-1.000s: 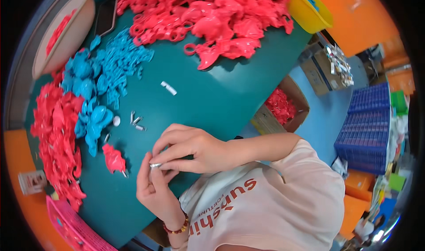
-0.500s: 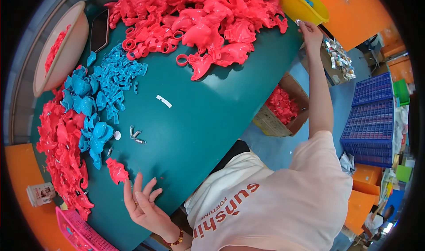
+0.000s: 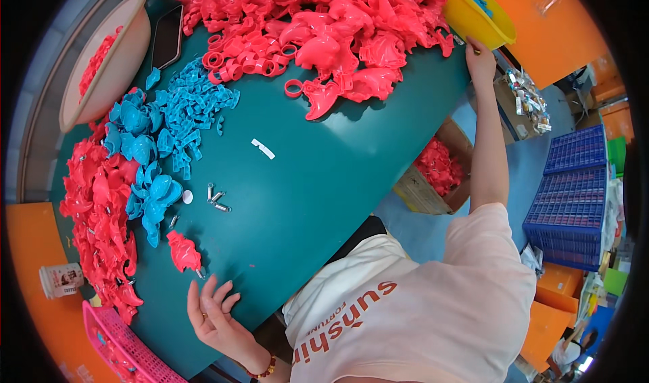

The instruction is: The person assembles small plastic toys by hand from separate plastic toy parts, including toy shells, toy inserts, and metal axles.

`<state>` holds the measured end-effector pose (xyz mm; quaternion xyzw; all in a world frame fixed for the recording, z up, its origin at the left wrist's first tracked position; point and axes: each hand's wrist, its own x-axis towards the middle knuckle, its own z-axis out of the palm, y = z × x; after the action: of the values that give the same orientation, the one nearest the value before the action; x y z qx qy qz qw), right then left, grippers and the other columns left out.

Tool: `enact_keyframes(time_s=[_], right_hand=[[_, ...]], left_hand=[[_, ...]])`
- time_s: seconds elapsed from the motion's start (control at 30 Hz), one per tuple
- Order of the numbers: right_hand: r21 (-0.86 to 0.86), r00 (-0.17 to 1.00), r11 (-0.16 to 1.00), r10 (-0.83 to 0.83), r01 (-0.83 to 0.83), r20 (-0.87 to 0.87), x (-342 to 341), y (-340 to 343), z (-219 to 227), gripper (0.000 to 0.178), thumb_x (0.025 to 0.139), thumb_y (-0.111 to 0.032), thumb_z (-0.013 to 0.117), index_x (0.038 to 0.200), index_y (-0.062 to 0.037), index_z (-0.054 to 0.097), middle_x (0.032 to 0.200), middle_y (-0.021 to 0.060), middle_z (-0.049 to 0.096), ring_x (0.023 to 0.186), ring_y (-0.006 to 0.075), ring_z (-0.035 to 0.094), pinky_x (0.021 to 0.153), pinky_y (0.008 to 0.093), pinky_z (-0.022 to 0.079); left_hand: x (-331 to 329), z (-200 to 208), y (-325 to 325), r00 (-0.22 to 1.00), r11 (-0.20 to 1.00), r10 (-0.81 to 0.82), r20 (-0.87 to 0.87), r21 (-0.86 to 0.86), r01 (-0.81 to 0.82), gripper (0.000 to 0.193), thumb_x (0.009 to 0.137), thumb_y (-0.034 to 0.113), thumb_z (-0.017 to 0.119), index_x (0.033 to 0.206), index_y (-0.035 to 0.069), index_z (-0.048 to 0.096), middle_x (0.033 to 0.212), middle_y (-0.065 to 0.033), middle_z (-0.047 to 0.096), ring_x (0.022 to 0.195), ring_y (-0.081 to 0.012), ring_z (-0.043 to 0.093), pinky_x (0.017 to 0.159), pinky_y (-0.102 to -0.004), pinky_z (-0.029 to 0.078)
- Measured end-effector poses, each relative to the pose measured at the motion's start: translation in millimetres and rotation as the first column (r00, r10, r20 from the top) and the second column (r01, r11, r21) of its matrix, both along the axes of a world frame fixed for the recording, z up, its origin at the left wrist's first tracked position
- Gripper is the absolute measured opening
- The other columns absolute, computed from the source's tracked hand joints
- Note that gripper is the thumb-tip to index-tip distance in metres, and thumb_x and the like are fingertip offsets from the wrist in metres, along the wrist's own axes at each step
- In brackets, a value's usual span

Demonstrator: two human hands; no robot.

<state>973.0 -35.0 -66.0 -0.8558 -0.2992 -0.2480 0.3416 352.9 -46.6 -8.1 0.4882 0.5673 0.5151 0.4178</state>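
Observation:
My left hand (image 3: pixel 220 321) hovers over the near left of the green table, its fingers loosely bent and apart, holding nothing. Just beyond its fingertips lies a glossy red moulded plastic piece (image 3: pixel 184 251) with a small metal spring (image 3: pixel 200 273) at its lower end. More small springs (image 3: pixel 215 195) lie farther up the table beside a white disc (image 3: pixel 187 196). My right arm is stretched far out to the table's right edge. There my right hand (image 3: pixel 481 64) is closed beside the yellow basin (image 3: pixel 512 28); what its fingers hold is too small to name.
Red plastic parts (image 3: pixel 351 35) are heaped at the back, with red rings (image 3: pixel 247 60) beside them. Blue parts (image 3: pixel 159 190) and more red ones (image 3: pixel 98 214) pile up left. A pink basket (image 3: pixel 135 349) stands near left; a cardboard box (image 3: pixel 422 194) sits below the right edge.
My left hand has drawn back from the red piece, and the spring at its lower end now shows. My right hand has curled in beside the yellow basin. The whole view has shifted slightly.

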Motion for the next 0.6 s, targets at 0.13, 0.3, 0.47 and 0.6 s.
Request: enact_keyframes(time_s=[0.13,0.3,0.47,0.6], right_hand=[[-0.173,0.991,0.977,0.130,-0.122,0.035,-2.2,5.9,0.7,0.024,0.085,-0.029,0.055,0.098,-0.0148,0.069,0.096,0.0124,0.066,0.090,0.0309,0.061,0.076,0.0395,0.049],[-0.275,0.989,0.956,0.127,-0.101,0.079,10.0,22.5,12.9,0.024,0.085,-0.025,0.054,0.095,-0.0101,0.069,0.091,0.0158,0.065,0.086,0.0348,0.061,0.076,0.0403,0.049],[-0.098,0.992,0.994,0.050,-0.039,0.115,27.5,12.0,-0.6,0.024,0.087,-0.019,0.051,0.101,-0.0070,0.066,0.089,0.0153,0.067,0.083,0.0295,0.064,0.073,0.0380,0.050],[0.504,0.894,0.820,0.409,-0.271,-0.183,-8.6,6.0,16.7,0.034,0.092,-0.018,0.051,0.119,0.0037,0.053,0.100,0.0132,0.064,0.082,0.0144,0.061,0.069,0.0251,0.051]], left_hand=[[-7.5,-1.0,0.8,0.999,0.999,0.049,0.006,0.007,-0.049,0.031,0.096,0.011,0.042,0.120,-0.008,0.047,0.105,-0.0233,0.060,0.080,-0.0228,0.065,0.060,-0.0255,0.055],[-9.4,-1.7,2.8,0.998,0.999,0.050,0.025,0.020,-0.050,0.029,0.096,0.010,0.041,0.117,-0.009,0.049,0.104,-0.0229,0.060,0.079,-0.0227,0.065,0.059,-0.0251,0.055],[-8.9,2.0,0.9,0.998,0.997,0.064,-0.011,0.034,-0.064,0.029,0.095,0.008,0.043,0.118,-0.009,0.048,0.100,-0.0220,0.061,0.074,-0.0207,0.065,0.057,-0.0243,0.054],[-30.3,19.8,4.5,0.976,0.988,0.153,-0.155,0.011,-0.153,0.024,0.092,0.006,0.048,0.112,-0.008,0.054,0.087,-0.0177,0.065,0.065,-0.0185,0.064,0.053,-0.0228,0.051]])
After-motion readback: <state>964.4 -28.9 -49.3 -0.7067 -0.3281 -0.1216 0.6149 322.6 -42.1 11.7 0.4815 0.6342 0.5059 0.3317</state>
